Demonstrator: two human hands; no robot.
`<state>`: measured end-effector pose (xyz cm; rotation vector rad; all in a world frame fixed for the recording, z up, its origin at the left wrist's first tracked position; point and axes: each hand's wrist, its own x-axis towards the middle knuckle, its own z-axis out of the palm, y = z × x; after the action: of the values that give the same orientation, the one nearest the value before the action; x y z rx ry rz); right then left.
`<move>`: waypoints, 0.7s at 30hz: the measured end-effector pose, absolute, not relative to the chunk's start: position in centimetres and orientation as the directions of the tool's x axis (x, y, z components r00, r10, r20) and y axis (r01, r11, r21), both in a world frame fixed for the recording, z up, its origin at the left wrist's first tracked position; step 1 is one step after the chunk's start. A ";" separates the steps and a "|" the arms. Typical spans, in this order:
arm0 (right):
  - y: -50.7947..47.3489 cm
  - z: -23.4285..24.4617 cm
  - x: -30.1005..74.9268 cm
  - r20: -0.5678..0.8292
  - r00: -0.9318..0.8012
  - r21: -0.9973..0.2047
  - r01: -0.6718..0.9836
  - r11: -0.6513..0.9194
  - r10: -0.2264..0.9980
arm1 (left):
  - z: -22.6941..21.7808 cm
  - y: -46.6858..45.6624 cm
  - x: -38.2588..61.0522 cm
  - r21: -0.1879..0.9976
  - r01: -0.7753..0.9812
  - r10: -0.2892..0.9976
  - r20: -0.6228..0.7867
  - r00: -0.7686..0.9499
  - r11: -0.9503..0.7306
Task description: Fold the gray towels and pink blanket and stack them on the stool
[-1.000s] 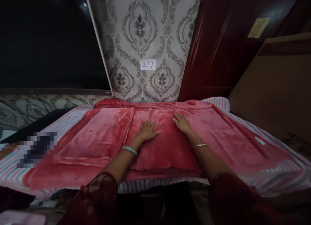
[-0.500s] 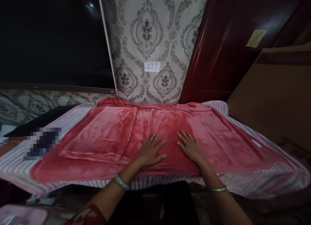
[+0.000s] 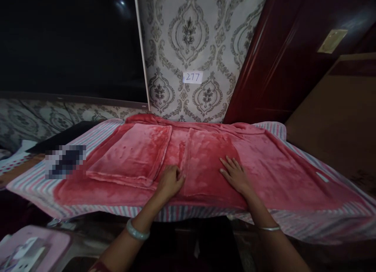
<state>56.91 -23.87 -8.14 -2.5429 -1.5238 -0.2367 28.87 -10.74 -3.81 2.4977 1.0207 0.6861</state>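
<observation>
A red and pink plush blanket (image 3: 258, 174) lies spread on a striped cloth, with a folded panel at its left and another in the middle. My left hand (image 3: 170, 181) is curled at the left edge of the middle panel, its thumb and fingers closed on the plush there; the fingertips are partly hidden. On the right part of the middle panel, my right hand (image 3: 235, 176) rests flat with fingers spread, holding nothing. A pale label (image 3: 322, 177) shows near the blanket's right edge.
The striped cloth (image 3: 179, 214) covers the table under the blanket. A blurred dark object (image 3: 67, 161) lies at the left. Behind are a large dark screen (image 3: 70, 45) and a patterned wall (image 3: 188, 49). A cardboard box (image 3: 337, 111) stands at the right, a pink stool-like surface (image 3: 55, 240) at lower left.
My left hand has gone from lying flat and spread on the middle panel to curled at its left edge. My right hand stays flat on the blanket. The view has shifted slightly.
</observation>
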 end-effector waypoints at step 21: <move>-23.4 -4.7 54.3 0.033 0.501 -0.076 0.864 -0.497 0.865 | -4.5 -10.2 30.3 0.643 0.534 0.795 0.207 0.570 -0.550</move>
<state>54.28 -23.37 -4.70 -2.6491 -1.5298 0.0136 30.34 -10.21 -4.53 2.2828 1.0613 0.6645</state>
